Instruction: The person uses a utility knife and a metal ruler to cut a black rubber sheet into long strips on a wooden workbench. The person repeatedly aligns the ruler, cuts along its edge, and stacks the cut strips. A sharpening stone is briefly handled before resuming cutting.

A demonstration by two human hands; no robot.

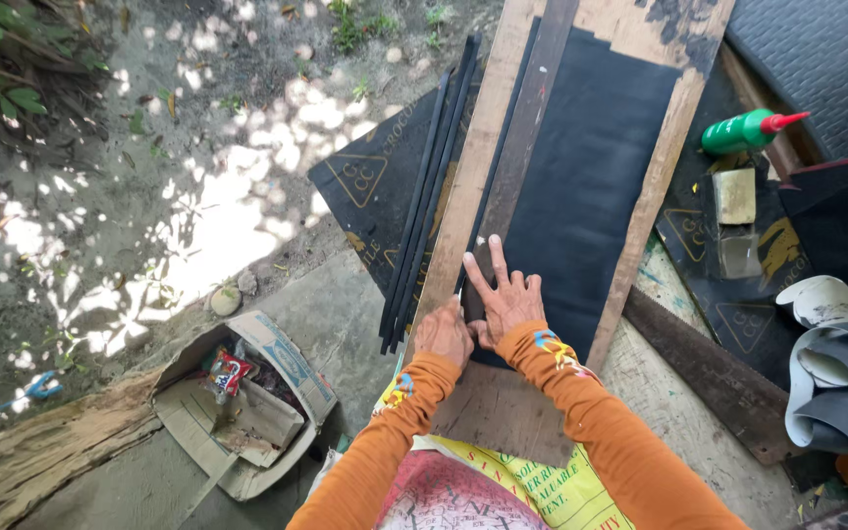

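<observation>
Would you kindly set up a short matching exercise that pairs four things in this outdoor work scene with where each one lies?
Things:
1. Green glue bottle with red nozzle
2. Torn cardboard box of scraps
3. Bundle of thin black strips
4. Right hand

Places:
A. On the ground, lower left
B. Fingers spread flat on the wooden straightedge over the black sheet
C. Far right of the bench, lying on its side
D. Along the left edge of the long wooden board

Pairs: 1-C, 2-A, 3-D, 4-B
</observation>
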